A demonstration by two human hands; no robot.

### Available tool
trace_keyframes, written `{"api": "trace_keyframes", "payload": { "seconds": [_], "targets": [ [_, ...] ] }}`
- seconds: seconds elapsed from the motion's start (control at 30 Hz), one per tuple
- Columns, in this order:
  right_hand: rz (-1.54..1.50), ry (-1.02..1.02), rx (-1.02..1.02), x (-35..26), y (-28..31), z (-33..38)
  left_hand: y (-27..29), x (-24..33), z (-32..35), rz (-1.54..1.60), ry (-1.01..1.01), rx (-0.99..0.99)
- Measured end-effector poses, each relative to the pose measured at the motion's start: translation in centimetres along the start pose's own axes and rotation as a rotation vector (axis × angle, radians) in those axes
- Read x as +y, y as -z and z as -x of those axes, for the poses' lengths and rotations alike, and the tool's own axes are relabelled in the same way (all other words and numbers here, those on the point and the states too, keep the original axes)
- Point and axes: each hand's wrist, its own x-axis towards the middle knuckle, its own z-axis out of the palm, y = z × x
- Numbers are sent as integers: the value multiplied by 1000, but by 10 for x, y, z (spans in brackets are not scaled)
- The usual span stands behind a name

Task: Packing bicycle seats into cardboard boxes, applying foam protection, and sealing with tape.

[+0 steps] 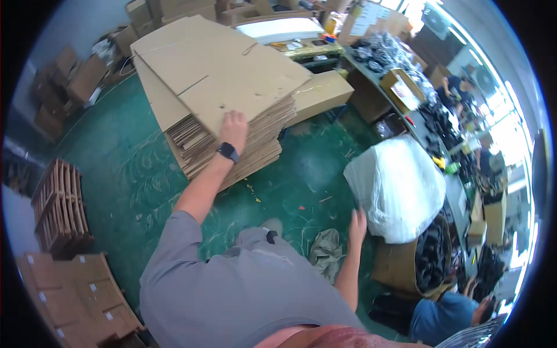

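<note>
My left hand (234,127), with a dark watch on the wrist, lies on the near corner of the top flat cardboard sheet (214,64). Its fingers are stretched out over the board; the thumb is hard to make out. Under that sheet is a tall stack of flattened cardboard boxes (264,142), their edges facing me. My right hand (357,227) hangs lower, to the right, slightly blurred, with its fingers extended and nothing visible in them. Close beside it stands a big white plastic-wrapped bundle (400,188); I cannot tell whether they touch.
A carton with black material (432,255) stands below the bundle. Crumpled grey cloth (326,252) lies on the green floor. Pallets (61,203) and stacked cartons (81,296) stand left. A long cluttered workbench (377,81) runs along the right, where people (447,316) sit.
</note>
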Motion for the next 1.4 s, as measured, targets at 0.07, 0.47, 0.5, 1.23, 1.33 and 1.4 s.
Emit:
{"api": "trace_keyframes", "payload": {
  "seconds": [0.07,0.47,0.5,1.23,1.33,1.4],
  "targets": [
    [-32,301,-352,-147,-91,-86,-11,54,-25,85,-94,88],
    [1029,1306,-909,-306,-356,-275,-74,285,-127,782,-114,75],
    [922,1410,-1139,-317,-350,-306,-71,277,-126,741,-280,26],
    [71,323,-2569,-302,-351,-717,-88,249,-330,-120,1075,-140],
    [80,318,-2315,-252,-364,-787,-102,259,-342,-87,1071,-133],
    [113,113,-2177,-220,-372,-828,-97,273,-345,-165,1067,-150]
  ]
}}
